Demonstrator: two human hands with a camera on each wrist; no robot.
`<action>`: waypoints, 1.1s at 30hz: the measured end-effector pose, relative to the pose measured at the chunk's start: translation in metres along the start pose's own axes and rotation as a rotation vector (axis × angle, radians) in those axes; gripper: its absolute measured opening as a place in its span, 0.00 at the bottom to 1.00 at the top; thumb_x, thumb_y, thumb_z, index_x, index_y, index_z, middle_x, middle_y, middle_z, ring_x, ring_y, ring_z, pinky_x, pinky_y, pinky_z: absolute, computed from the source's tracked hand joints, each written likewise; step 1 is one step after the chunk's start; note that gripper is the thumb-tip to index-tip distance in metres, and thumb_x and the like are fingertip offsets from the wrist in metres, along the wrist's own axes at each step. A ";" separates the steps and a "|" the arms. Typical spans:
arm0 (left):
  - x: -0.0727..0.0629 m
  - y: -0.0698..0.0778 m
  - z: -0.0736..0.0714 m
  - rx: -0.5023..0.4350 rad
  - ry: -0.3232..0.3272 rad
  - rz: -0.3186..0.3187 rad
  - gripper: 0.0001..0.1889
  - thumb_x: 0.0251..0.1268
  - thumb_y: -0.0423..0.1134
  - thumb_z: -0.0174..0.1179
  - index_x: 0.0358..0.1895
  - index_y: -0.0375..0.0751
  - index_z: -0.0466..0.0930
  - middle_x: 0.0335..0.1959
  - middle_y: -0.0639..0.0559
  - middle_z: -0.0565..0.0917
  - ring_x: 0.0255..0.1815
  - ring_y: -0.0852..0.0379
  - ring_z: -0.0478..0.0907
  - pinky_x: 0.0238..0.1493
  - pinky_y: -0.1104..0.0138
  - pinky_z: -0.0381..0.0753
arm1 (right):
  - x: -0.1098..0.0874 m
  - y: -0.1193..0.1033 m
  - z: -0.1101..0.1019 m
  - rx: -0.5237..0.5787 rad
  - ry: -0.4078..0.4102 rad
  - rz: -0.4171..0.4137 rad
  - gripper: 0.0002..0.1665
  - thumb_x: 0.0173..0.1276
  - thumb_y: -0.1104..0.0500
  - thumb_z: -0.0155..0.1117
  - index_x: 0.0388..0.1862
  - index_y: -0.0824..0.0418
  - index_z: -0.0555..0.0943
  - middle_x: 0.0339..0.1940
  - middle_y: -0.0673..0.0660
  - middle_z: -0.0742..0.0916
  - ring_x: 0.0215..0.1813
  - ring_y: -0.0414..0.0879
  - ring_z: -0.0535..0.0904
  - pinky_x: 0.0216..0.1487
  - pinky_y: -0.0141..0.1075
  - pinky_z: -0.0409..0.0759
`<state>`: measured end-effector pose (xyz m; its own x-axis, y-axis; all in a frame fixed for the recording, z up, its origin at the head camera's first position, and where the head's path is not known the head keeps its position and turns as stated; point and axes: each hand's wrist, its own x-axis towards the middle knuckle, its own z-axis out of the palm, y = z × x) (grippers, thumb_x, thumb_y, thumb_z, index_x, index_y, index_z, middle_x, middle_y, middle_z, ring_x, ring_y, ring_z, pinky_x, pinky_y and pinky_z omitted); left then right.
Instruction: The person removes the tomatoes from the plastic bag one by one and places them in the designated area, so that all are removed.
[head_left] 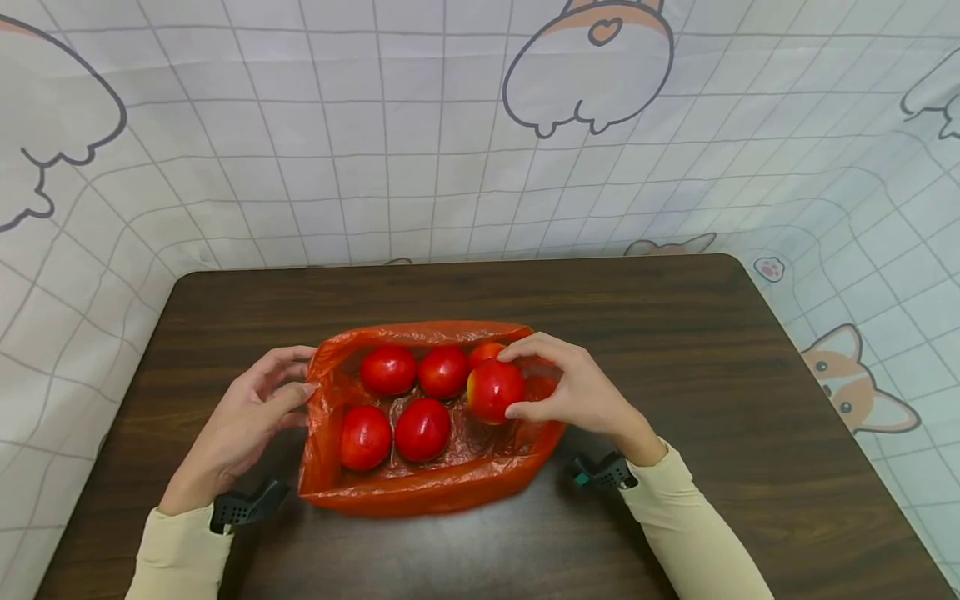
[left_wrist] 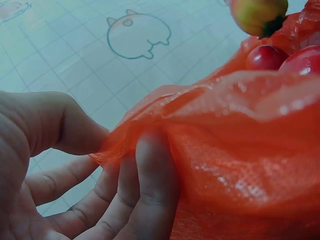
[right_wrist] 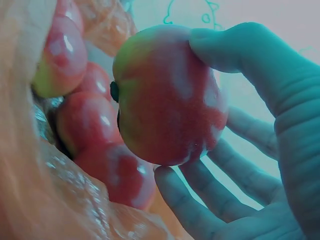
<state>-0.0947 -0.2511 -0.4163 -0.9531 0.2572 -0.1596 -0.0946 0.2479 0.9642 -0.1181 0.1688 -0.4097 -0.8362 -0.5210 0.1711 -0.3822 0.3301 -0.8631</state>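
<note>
A red-orange plastic bag [head_left: 420, 502] lies with its mouth spread wide and several red apples [head_left: 365, 437] inside. With thumb and fingers my left hand [head_left: 247, 417] pinches the bag's left rim, and the left wrist view shows the thin film [left_wrist: 120, 142] between them. My right hand [head_left: 581, 387] grips one apple [head_left: 495, 390] over the right part of the bag. Seen from the right wrist, this apple [right_wrist: 172, 95] is red, turning yellow-green around a dark end, held between the thumb and the fingertips. Another apple [head_left: 486, 353] is partly hidden behind it.
The bag rests on a dark wood-grain table [head_left: 675, 333] with rounded far corners. A white gridded curtain [head_left: 412, 167] with cartoon dogs hangs behind and at both sides. Black wrist devices [head_left: 247, 504] sit on both arms.
</note>
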 end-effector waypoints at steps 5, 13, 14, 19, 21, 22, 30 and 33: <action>0.000 0.001 0.000 -0.006 -0.001 0.002 0.24 0.79 0.40 0.56 0.74 0.48 0.64 0.57 0.57 0.79 0.51 0.61 0.85 0.48 0.66 0.90 | 0.000 0.000 -0.008 0.035 0.059 -0.008 0.34 0.54 0.64 0.83 0.60 0.53 0.82 0.60 0.52 0.84 0.60 0.44 0.80 0.59 0.39 0.88; 0.000 0.002 0.000 0.005 -0.001 0.003 0.24 0.79 0.40 0.56 0.73 0.48 0.64 0.57 0.57 0.78 0.51 0.61 0.85 0.49 0.66 0.90 | -0.001 0.000 -0.018 0.097 0.162 0.010 0.34 0.53 0.68 0.82 0.60 0.56 0.81 0.60 0.54 0.83 0.61 0.43 0.81 0.63 0.33 0.85; 0.000 0.002 0.000 0.006 -0.001 0.002 0.24 0.79 0.40 0.56 0.73 0.48 0.64 0.57 0.57 0.78 0.51 0.61 0.85 0.49 0.67 0.90 | -0.001 0.000 -0.019 0.094 0.176 0.015 0.34 0.53 0.67 0.82 0.60 0.56 0.81 0.60 0.53 0.83 0.61 0.43 0.81 0.63 0.32 0.85; 0.001 0.002 0.000 0.006 -0.001 0.000 0.25 0.79 0.41 0.56 0.74 0.48 0.64 0.57 0.57 0.78 0.51 0.62 0.85 0.48 0.66 0.90 | -0.001 0.003 -0.025 0.062 0.218 0.033 0.34 0.54 0.67 0.82 0.60 0.56 0.81 0.60 0.52 0.83 0.60 0.42 0.81 0.62 0.31 0.84; 0.001 0.002 0.000 0.007 0.000 0.000 0.25 0.79 0.41 0.56 0.74 0.48 0.64 0.57 0.57 0.78 0.51 0.62 0.85 0.48 0.66 0.90 | -0.002 0.005 -0.028 0.053 0.232 0.041 0.34 0.54 0.66 0.82 0.60 0.56 0.81 0.60 0.53 0.83 0.60 0.41 0.81 0.63 0.30 0.84; 0.001 0.002 0.000 0.006 -0.001 -0.001 0.25 0.79 0.41 0.56 0.74 0.48 0.64 0.57 0.58 0.78 0.51 0.62 0.85 0.48 0.66 0.90 | -0.002 0.005 -0.029 0.048 0.239 0.042 0.33 0.54 0.66 0.82 0.60 0.57 0.81 0.60 0.53 0.83 0.60 0.40 0.81 0.63 0.29 0.83; 0.000 0.001 0.000 -0.001 0.000 -0.001 0.24 0.79 0.40 0.56 0.73 0.48 0.64 0.57 0.57 0.78 0.50 0.61 0.85 0.48 0.66 0.90 | -0.001 0.012 -0.038 0.066 0.294 0.051 0.33 0.56 0.67 0.81 0.61 0.60 0.81 0.60 0.57 0.83 0.57 0.40 0.83 0.62 0.27 0.83; -0.001 0.001 -0.001 -0.004 0.000 0.003 0.24 0.79 0.40 0.56 0.73 0.48 0.64 0.57 0.57 0.78 0.51 0.61 0.86 0.48 0.66 0.90 | -0.001 0.014 -0.040 0.065 0.317 0.060 0.32 0.56 0.67 0.81 0.61 0.60 0.81 0.60 0.57 0.83 0.56 0.40 0.83 0.62 0.26 0.82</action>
<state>-0.0942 -0.2517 -0.4154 -0.9533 0.2584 -0.1566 -0.0925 0.2436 0.9655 -0.1384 0.2051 -0.4033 -0.9413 -0.2274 0.2496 -0.3111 0.2963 -0.9030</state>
